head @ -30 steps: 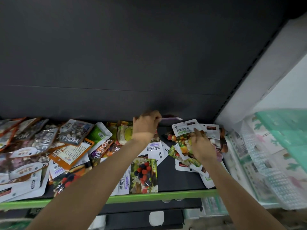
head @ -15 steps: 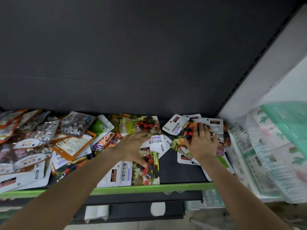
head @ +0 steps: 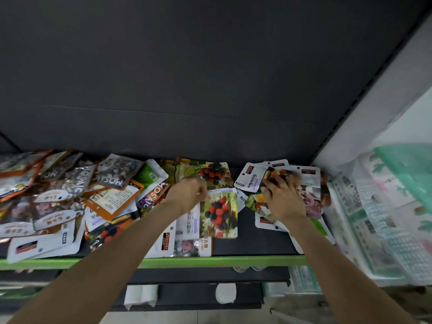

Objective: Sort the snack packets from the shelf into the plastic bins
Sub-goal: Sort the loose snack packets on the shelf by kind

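Many snack packets lie scattered on a dark shelf with a green front edge point(head: 210, 262). My left hand point(head: 188, 195) is at mid-shelf with its fingers curled, pinching the upper left corner of a berry-print packet point(head: 219, 213). My right hand point(head: 284, 198) lies spread over a pile of white and fruit-print packets point(head: 251, 177) at the shelf's right end, its fingertips pressing on a dark berry packet point(head: 272, 176). Pale green plastic bins point(head: 411, 169) show blurred at the far right.
Grey "MOSAIC" packets point(head: 77, 181) and an orange packet point(head: 114, 199) crowd the shelf's left half. A dark back panel rises behind the shelf. Printed sheets point(head: 364, 220) lie to the right of it, and a lower shelf point(head: 198, 291) sits beneath.
My left hand came back from the rear of the shelf, curled onto the berry-print packet and slid it up and right. My right hand went from pointing to lying flat on the right pile.
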### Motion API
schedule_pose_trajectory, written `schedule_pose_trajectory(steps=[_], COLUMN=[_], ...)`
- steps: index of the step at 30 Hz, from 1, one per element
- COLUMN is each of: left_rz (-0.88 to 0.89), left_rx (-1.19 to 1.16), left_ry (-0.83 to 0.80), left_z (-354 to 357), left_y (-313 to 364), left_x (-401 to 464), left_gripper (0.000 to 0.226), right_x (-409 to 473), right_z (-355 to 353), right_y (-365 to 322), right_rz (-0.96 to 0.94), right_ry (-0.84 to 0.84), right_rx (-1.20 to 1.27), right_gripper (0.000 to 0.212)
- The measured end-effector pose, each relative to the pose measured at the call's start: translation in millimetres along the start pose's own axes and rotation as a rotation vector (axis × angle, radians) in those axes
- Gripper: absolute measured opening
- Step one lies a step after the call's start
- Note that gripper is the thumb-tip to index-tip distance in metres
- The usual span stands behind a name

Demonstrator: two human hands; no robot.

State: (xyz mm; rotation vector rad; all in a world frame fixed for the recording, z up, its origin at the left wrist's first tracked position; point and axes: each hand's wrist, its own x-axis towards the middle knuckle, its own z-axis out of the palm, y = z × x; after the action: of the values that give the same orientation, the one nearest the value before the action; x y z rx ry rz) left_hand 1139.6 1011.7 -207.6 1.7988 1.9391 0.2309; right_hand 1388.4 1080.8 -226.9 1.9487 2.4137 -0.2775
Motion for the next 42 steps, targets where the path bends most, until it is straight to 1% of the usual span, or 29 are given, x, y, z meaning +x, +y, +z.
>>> schedule_pose_trajectory(steps=[2, 3, 5, 6, 7, 8, 9, 10, 11, 12, 14, 15, 16, 17, 18, 19, 22, 24, 25, 27, 28, 30, 32, 35, 37, 39, 41, 42], left_rz=[-0.015, -0.020, -0.040, -0.045, -0.026, 0.028, 0.113, 0.210, 0.300, 0.361, 0.416, 0.439, 0.460, 0.474, 0.470, 0.439, 0.275, 0.180, 0.140, 0.066, 0.047, 0.054, 0.077, 0.049, 0.033, -0.026, -0.107, -0.125], left_rx=[-0.048, -0.042, -0.028, -0.019, 0.015, 0.067, 0.117, 0.157, 0.178, 0.173, 0.099, 0.042, -0.011, -0.051, -0.064, -0.048, 0.081, 0.185, 0.236, 0.330, 0.370, 0.442, 0.418, 0.137, -0.050, -0.234, -0.320, -0.351], left_ry=[0.150, 0.255, 0.426, 0.454, 0.437, 0.396, 0.353, 0.311, 0.273, 0.235, 0.133, 0.075, 0.011, -0.045, -0.088, -0.110, -0.119, -0.162, -0.174, -0.177, -0.176, -0.174, -0.138, -0.062, -0.032, 0.056, 0.192, 0.270], left_z=[-13.8, -20.3, -27.7, -26.3, -21.9, -13.2, -2.7, 8.6, 19.9, 29.7, 43.5, 48.1, 51.7, 52.6, 52.0, 48.7, 32.6, 22.3, 19.4, 17.3, 17.3, 16.8, 14.9, 9.0, 3.4, -1.8, -10.4, -13.6], left_y=[16.6, 27.6, 51.2, 61.4, 70.0, 77.5, 84.4, 91.3, 97.8, 103.6, 108.8, 106.3, 99.4, 90.2, 77.7, 64.5, 20.1, -5.1, -15.2, -27.9, -30.7, -28.6, -21.2, -15.6, -18.3, -22.1, -24.9, -28.1], left_x=[9.3, 14.3, 24.6, 29.2, 33.3, 37.8, 41.8, 44.3, 46.2, 48.3, 52.7, 54.2, 54.8, 53.5, 51.6, 47.0, 27.4, 10.4, 3.0, -8.1, -10.9, -13.0, -12.9, -12.7, -12.2, -11.8, -13.2, -13.4], left_gripper=[0.011, 0.014, 0.019, 0.020, 0.018, 0.016, 0.015, 0.016, 0.020, 0.022, 0.021, 0.021, 0.022, 0.027, 0.036, 0.045, 0.071, 0.082, 0.084, 0.080, 0.075, 0.063, 0.045, 0.017, 0.005, 0.018, 0.022, 0.020], right_x=[2.2, 1.8, -3.7, -8.3, -13.6, -15.9, -16.2, -14.3, -12.2, -9.1, -4.7, -1.4, 0.5, 3.1, 4.4, 5.0, 2.2, 0.2, 0.6, 0.2, -2.0, -5.7, -8.3, -6.3, -6.3, -10.0, -13.2, -14.3], right_z=[-6.6, -12.4, -25.7, -31.7, -37.8, -40.8, -40.9, -39.8, -36.9, -31.7, -25.5, -19.5, -15.2, -11.4, -9.9, -8.9, -9.0, -11.2, -9.7, -4.7, -2.1, 4.0, 6.2, 5.3, 2.3, -0.4, -1.4, -1.3], right_y=[3.8, 3.4, -0.8, -2.6, -3.4, -3.1, -2.6, -0.2, 3.8, 8.2, 13.3, 16.0, 16.2, 15.9, 14.5, 12.4, -1.0, -14.2, -20.0, -30.4, -35.7, -42.9, -47.2, -46.4, -44.2, -44.3, -49.6, -54.6], right_rz=[0.017, 0.028, 0.072, 0.111, 0.147, 0.177, 0.192, 0.186, 0.161, 0.118, 0.000, -0.076, -0.136, -0.182, -0.188, -0.153, -0.041, -0.032, -0.053, -0.116, -0.136, -0.126, -0.076, -0.051, -0.077, -0.120, -0.190, -0.230], right_ry=[-0.026, -0.034, -0.034, -0.035, -0.029, 0.005, 0.061, 0.127, 0.178, 0.227, 0.310, 0.301, 0.235, 0.154, 0.090, 0.064, 0.087, 0.077, 0.072, 0.048, 0.044, 0.038, 0.017, -0.023, -0.041, -0.027, -0.005, -0.002], right_rx=[0.085, 0.112, 0.260, 0.361, 0.458, 0.561, 0.668, 0.698, 0.666, 0.571, 0.362, 0.270, 0.178, 0.083, 0.002, -0.057, -0.216, -0.275, -0.280, -0.288, -0.293, -0.278, -0.250, -0.233, -0.242, -0.219, -0.168, -0.140], right_gripper=[0.076, 0.078, 0.064, 0.068, 0.073, 0.071, 0.064, 0.059, 0.054, 0.051, 0.045, 0.042, 0.042, 0.049, 0.060, 0.064, 0.062, 0.066, 0.071, 0.080, 0.079, 0.069, 0.059, 0.060, 0.060, 0.057, 0.054, 0.054])
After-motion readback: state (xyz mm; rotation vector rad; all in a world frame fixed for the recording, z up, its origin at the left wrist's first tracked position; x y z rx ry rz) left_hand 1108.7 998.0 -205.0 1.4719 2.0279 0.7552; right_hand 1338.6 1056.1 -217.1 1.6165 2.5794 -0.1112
